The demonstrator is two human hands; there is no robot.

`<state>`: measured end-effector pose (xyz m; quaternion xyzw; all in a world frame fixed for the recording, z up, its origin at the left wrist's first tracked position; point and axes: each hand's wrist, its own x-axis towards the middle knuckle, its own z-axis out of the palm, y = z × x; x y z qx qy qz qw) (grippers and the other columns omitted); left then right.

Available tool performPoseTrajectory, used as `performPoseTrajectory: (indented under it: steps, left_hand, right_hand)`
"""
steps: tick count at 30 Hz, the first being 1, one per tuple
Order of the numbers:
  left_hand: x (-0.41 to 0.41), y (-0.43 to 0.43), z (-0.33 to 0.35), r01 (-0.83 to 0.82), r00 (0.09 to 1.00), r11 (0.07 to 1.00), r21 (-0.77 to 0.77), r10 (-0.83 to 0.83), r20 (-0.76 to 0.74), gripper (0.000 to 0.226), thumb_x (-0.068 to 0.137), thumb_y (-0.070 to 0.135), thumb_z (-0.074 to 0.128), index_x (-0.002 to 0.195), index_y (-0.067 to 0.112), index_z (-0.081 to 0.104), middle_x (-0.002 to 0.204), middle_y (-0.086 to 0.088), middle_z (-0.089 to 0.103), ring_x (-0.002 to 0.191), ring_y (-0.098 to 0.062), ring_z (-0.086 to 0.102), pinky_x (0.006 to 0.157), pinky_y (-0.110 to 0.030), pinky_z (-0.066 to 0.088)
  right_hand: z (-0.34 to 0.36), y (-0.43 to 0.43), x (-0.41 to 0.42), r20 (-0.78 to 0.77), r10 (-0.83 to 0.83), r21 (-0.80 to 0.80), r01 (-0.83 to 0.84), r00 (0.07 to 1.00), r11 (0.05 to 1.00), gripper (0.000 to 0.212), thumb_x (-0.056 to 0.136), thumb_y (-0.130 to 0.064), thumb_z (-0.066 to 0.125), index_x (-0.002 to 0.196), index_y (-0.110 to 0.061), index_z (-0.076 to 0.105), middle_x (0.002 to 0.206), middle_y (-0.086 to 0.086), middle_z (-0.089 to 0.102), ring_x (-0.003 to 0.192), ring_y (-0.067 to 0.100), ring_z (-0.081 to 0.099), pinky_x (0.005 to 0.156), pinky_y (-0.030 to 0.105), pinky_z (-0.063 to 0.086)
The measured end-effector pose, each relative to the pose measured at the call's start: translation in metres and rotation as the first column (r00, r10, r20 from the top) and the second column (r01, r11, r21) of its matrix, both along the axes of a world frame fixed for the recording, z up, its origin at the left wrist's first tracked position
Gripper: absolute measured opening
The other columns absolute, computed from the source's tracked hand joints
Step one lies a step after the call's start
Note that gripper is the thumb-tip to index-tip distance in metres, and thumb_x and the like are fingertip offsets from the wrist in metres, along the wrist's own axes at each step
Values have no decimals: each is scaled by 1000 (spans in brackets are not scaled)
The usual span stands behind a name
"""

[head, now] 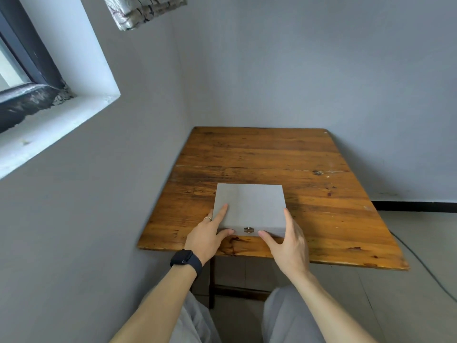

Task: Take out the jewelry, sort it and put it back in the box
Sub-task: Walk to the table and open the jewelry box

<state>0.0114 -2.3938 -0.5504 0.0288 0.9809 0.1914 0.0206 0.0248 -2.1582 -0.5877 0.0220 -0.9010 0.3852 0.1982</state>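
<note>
Left hand (206, 237) and right hand (288, 243), fingers straight, each touch the one closed grey box (249, 206) on the table (321, 194).

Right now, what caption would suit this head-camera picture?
Left hand, right hand at near corners of a closed grey square box on a worn wooden table.

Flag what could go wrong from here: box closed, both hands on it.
1. The grey box sits close to the wooden table's near edge, so a pull while opening could slide it off toward the lap.
2. The metal clasp looks fastened. With the left hand's index finger on the lid, prying may jerk the box.
3. The right hand only touches the side and front. The contents are hidden and could scatter.
</note>
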Motion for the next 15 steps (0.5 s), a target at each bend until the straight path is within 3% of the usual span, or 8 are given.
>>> performPoseTrajectory:
  steps: [6, 11, 13, 15]
  left_hand:
    - [-1, -4, 18, 35, 999, 999, 19, -35, 1, 70, 98, 54, 49, 155, 46, 10, 144, -3, 50, 116, -22, 57, 86, -40, 56]
    - [-1, -9, 29, 42, 999, 993, -111, -45, -19, 68, 96, 62, 45, 155, 47, 15, 129, -1, 60, 107, -20, 61, 80, -39, 56]
    - [-2, -11, 36, 35, 998, 985, -168, -44, -51, 67, 94, 68, 41, 153, 47, 20, 123, 1, 63, 102, -19, 63, 76, -37, 56]
    - [-7, -16, 51, -4, 983, 986, -169, -27, -180, 63, 91, 73, 38, 148, 45, 35, 116, 6, 68, 96, -16, 66, 67, -32, 54]
  right_hand:
    - [5, 2, 2, 113, -21, -66, 28, 993, 997, 101, 74, -68, 65, 153, -26, 20, 145, 4, 49, 131, 22, 48, 95, 31, 48]
    - [3, 3, 1, 172, -36, -85, 51, 985, 995, 104, 71, -73, 63, 154, -24, 23, 148, 4, 47, 134, 24, 46, 99, 39, 49]
    - [4, 5, 0, 181, -32, -106, 52, 983, 993, 105, 70, -77, 61, 153, -24, 27, 147, 2, 50, 134, 24, 48, 99, 37, 48]
    - [5, 6, 0, 140, -26, -105, 41, 990, 994, 98, 70, -80, 58, 148, -24, 37, 141, -1, 56, 130, 21, 53, 93, 27, 46]
